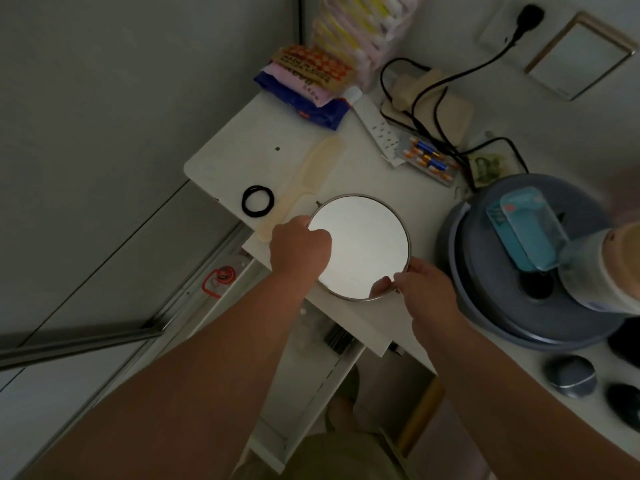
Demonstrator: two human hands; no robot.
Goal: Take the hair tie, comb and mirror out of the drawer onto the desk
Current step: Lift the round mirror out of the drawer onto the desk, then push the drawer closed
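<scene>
White bench (277, 133), dim light. Round metal-rimmed mirror (363, 244) sits at the near edge above the open white drawer (311, 393); left hand (299, 252) and right hand (424, 287) each grip its rim. Black hair tie (258, 200) and cream plastic comb (308, 181) lie near the left corner.

Mirror (363, 244) showing bright, glossy glass face inside thin polished metal rim. Comb (304, 183) looking like smooth cream plastic, slightly translucent. Hair tie (258, 200) appearing as matt black elastic cord. Desk (242, 147) presenting smooth white laminate-like top, low sheen. Drawer (311, 386) showing same white smooth panels. Blister pack (429, 161) glinting with shiny foil and clear plastic. Grey round lid (491, 289) looking like matt plastic with ribbed surface. Snack packets (308, 84) shining as glossy printed film.
</scene>
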